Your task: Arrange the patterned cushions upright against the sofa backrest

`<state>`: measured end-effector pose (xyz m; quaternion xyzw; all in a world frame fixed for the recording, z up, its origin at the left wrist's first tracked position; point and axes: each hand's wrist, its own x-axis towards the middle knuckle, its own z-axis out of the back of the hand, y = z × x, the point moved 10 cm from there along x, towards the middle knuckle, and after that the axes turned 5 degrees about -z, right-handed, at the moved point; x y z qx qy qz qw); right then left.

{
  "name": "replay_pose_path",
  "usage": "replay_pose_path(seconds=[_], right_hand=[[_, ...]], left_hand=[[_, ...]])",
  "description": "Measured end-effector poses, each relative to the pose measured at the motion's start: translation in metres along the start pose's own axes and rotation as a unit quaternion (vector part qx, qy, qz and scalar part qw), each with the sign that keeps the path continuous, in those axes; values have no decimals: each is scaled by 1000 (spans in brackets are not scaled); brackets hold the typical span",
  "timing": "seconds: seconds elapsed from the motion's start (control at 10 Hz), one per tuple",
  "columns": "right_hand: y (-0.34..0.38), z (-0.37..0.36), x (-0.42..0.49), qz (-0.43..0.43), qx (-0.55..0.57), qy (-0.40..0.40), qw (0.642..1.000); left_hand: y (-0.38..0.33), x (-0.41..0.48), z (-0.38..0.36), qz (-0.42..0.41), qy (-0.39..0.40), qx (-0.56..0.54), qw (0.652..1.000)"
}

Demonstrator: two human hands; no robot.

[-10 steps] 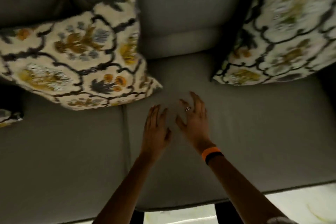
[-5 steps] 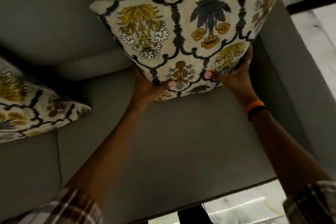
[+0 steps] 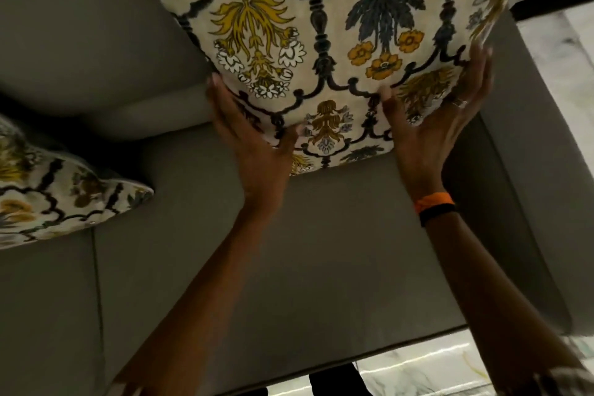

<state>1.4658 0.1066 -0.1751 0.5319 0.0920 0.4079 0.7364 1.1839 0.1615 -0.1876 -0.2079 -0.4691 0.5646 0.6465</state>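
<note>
A cream cushion [image 3: 337, 51] with yellow, orange and dark blue flower patterns leans against the grey sofa backrest [image 3: 96, 42] at the right end of the sofa. My left hand [image 3: 254, 145] grips its lower left edge, thumb on the front face. My right hand [image 3: 437, 119], with a ring and an orange and black wristband, holds its lower right side, fingers spread up the edge. A second patterned cushion [image 3: 54, 196] lies tilted at the far left, partly cut off by the frame.
The grey seat [image 3: 321, 251] stretches below the cushion, with a seam [image 3: 96, 283] between seat pads at left. The sofa's right armrest [image 3: 530, 170] stands close beside my right hand. Pale marble floor [image 3: 418, 370] shows past the seat's front edge.
One second ago both hands lay flat on the seat between two cushions. They took hold of the right cushion, and it now sits a little higher, with my right fingers further up its edge.
</note>
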Motion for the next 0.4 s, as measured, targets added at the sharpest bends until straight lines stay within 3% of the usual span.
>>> replay_pose_path(seconds=[0.1,0.2,0.4], right_hand=[[38,-24,-10,127,-99,-60,985],[24,-57,-40,138,-227,-22,964],[-40,-83,-156,0,-281,148,948]], left_hand=[[-68,-8,-5,-247,-45,195,948],[-58,-16,-43,-276,31,312,909],[85,-104,-31,-107,317,300,893]])
